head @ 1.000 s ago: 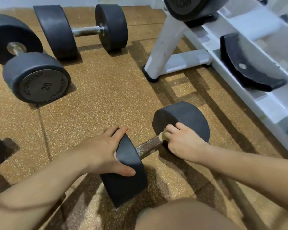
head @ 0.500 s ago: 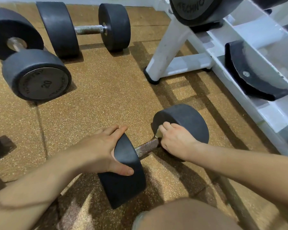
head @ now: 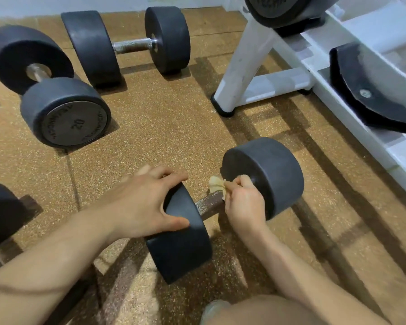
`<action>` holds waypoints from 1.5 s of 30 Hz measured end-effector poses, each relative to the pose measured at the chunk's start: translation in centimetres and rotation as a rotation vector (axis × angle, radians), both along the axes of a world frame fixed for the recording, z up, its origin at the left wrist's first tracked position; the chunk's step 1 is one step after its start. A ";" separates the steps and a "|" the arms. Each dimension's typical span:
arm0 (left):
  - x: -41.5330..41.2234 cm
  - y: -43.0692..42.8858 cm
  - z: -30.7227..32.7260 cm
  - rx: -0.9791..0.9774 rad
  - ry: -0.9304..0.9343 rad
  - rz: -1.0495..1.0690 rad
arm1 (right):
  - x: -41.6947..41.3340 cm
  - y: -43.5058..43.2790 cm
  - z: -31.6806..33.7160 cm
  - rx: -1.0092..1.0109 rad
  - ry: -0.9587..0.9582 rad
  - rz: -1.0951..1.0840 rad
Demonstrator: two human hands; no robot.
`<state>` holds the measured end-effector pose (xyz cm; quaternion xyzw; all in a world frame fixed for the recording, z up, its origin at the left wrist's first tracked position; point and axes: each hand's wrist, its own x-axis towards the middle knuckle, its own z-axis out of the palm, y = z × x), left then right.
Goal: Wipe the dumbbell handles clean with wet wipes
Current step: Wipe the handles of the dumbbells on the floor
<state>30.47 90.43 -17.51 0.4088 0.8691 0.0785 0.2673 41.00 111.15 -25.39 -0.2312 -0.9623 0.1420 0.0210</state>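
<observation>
Dumbbell: the dumbbell point(head: 181, 254) lay on the speckled brown floor point(head: 162, 127), its rusty handle point(head: 208, 205) running between the fingers of both hands.
Wet wipe: a crumpled, tan-stained wet wipe point(head: 216, 184) stuck up just above the right fingertips, at the handle's far end, hard against the far weight head.
Right hand: the right hand point(head: 244, 204) had its fingers curled tight, pinching the wipe; they hid that end of the handle.
Left hand: the left hand point(head: 145, 202) gripped the near weight head, fingers spread over its top edge, thumb laid along its rim.
Beyond the left fingers: a dumbbell marked 20 point(head: 66, 113) stood well apart, and past it a second dumbbell point(head: 127, 45) with a grey bar.
Beyond the right fingers: a white rack point(head: 242, 66) had its foot planted on the floor, with a black cradle point(head: 366, 95) on its shelf and a dark weight point(head: 281, 8) resting higher up.
Left edge: another dark weight point(head: 0, 207) was partly cut off.
Below the wrists: a bare knee point(head: 256, 310) blocked the bottom of the view.
</observation>
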 end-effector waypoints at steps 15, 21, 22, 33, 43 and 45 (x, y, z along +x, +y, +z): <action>-0.2 -1.2 -0.7 0.004 -0.133 0.082 | 0.6 -1.0 -2.0 -0.198 0.094 0.303; -1.5 -1.4 -1.0 0.046 -0.196 0.145 | -1.8 -1.1 1.2 -0.201 -0.116 0.568; -1.6 -1.4 -1.0 0.055 -0.204 0.153 | -2.1 -0.9 1.2 -0.231 -0.146 0.559; -3.3 -2.8 -1.1 0.222 -0.144 0.263 | -4.7 -0.3 -0.7 -0.280 0.232 0.210; -0.6 -1.6 -0.7 -0.047 0.034 0.107 | -4.6 0.8 -1.6 -0.173 0.195 0.343; -1.9 -1.7 -0.6 -0.024 -0.042 0.134 | -5.0 1.2 -1.7 -0.139 0.302 0.184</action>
